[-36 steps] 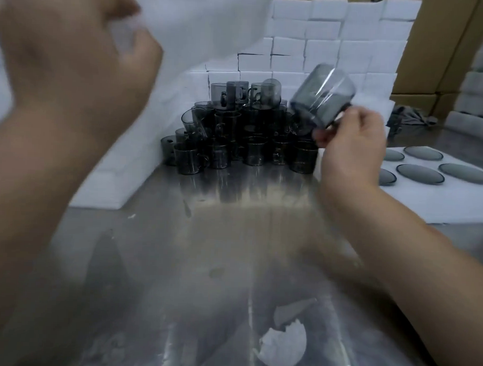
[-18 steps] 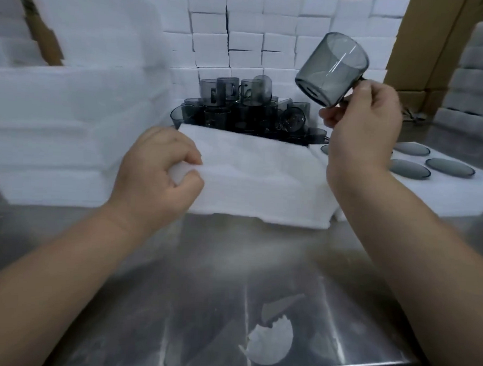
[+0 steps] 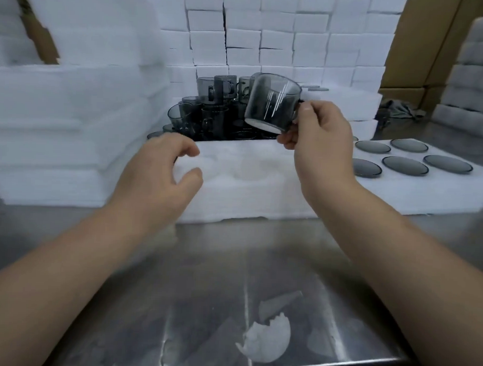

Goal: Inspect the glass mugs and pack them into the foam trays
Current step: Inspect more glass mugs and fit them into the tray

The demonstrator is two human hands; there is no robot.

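Right hand (image 3: 318, 143): raised, thumb and curled fingers pinching the handle of one smoked-glass mug (image 3: 273, 101).
Held mug: in the air just left of the right hand, tilted, its pale lower end facing down-left; over the far edge of the foam tray (image 3: 248, 191), not touching it.
Left hand (image 3: 158, 177): released, fingers loosely bent, thumb apart from them, nothing held; at the tray's left end. Contact with the foam: cannot tell.
Foam tray: lies flat between and below both hands, on the steel table (image 3: 232, 267). Shallow round recesses faintly visible in its top face.
Second tray (image 3: 398, 196): just right of the right wrist, touching the first tray. Holds dark discs (image 3: 405, 165) of glass, one per recess, flush with the foam; five in full view, one part hidden by the wrist. Lids or mug ends: cannot tell.
Mug pile (image 3: 210, 110): beyond both hands, behind the foam tray; same smoked glass, stacked in layers, some tilted.
Tray stack (image 3: 58, 138): left of the left hand, white foam slabs.
Block wall (image 3: 267, 33): behind the mug pile, white foam blocks.
Cartons (image 3: 420, 38): far right, brown.
Foam scrap (image 3: 267, 345): torn, on the table near its front edge, nearer the body than both hands.
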